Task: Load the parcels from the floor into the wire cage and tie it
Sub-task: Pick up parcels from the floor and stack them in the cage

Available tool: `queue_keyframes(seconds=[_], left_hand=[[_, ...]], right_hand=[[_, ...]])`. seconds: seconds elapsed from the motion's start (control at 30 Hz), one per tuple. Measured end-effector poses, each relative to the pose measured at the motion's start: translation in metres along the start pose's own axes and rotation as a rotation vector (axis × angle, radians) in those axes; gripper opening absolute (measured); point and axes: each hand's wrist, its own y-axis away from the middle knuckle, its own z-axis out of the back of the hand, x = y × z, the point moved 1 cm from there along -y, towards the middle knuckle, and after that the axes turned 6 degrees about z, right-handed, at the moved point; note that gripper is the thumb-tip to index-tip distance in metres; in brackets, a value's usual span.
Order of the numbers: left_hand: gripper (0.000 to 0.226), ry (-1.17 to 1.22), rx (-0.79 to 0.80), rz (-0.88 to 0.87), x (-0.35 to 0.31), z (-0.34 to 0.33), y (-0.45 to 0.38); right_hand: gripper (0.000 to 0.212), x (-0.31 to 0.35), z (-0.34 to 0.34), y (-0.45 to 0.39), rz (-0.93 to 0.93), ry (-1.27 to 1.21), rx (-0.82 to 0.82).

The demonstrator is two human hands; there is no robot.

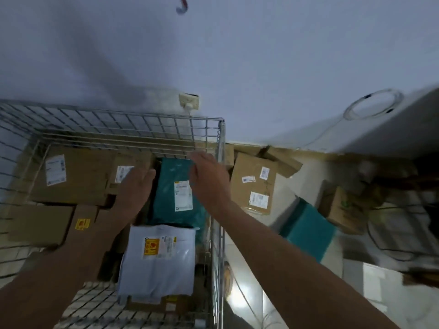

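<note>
I look down into the wire cage (222,162), which holds several parcels. A teal mailer bag (177,193) with a white label lies in the middle, a grey poly bag (159,257) lies nearer to me, and brown cardboard boxes (73,176) fill the left side. My left hand (136,186) hovers just left of the teal bag with straight fingers. My right hand (209,179) hovers at its right edge, fingers relaxed, empty. Neither hand grips anything.
Outside the cage on the floor to the right lie a brown box (255,184) with labels, another teal bag (308,233), a small brown box (342,210) and flattened cardboard. A white appliance (392,124) with a coiled cable stands against the wall. A wall socket (189,102) sits behind the cage.
</note>
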Motion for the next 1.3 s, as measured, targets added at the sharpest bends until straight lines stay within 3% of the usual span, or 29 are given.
queue_keyframes(seconds=[0.07, 0.17, 0.23, 0.37, 0.5, 0.6, 0.77, 0.93, 1.03, 1.13, 1.2, 1.3], left_hand=[[0.051, 0.048, -0.084, -0.035, -0.036, -0.005, 0.025], [0.06, -0.206, -0.111, -0.302, -0.078, -0.029, 0.073], [0.063, -0.31, -0.07, -0.476, -0.101, -0.057, 0.105], [0.067, -0.331, 0.138, -0.486, -0.127, -0.143, 0.146], [0.068, -0.412, 0.28, -0.349, -0.122, -0.262, 0.141], [0.073, -0.49, 0.414, -0.214, -0.102, -0.332, 0.112], [0.078, -0.457, 0.424, 0.002, -0.072, -0.373, 0.048], [0.07, -0.51, 0.383, -0.023, -0.079, -0.398, -0.031], [0.086, -0.635, 0.405, -0.02, -0.086, -0.418, -0.089], [0.074, -0.608, 0.348, 0.009, -0.091, -0.443, -0.158], [0.064, -0.553, 0.198, 0.038, -0.09, -0.463, -0.205], [0.069, -0.394, -0.001, 0.126, -0.071, -0.489, -0.261]], right_hand=[[0.032, -0.013, 0.037, 0.012, -0.109, -0.078, -0.171], [0.033, -0.062, 0.073, 0.048, -0.414, -0.127, -0.296], [0.037, -0.113, 0.081, 0.082, -0.597, -0.008, -0.224], [0.039, -0.201, 0.08, 0.157, -0.862, 0.088, 0.098], [0.037, -0.264, 0.09, 0.193, -0.865, 0.088, 0.37], [0.04, -0.315, 0.1, 0.201, -0.777, 0.132, 0.471], [0.045, -0.393, 0.111, 0.192, -0.773, 0.177, 0.526], [0.046, -0.452, 0.087, 0.167, -0.777, 0.196, 0.568], [0.044, -0.474, 0.049, 0.133, -0.786, 0.146, 0.533], [0.048, -0.49, -0.004, 0.099, -0.745, 0.058, 0.499], [0.049, -0.505, -0.043, 0.081, -0.68, 0.056, 0.483], [0.049, -0.521, -0.103, 0.078, -0.702, 0.009, 0.381]])
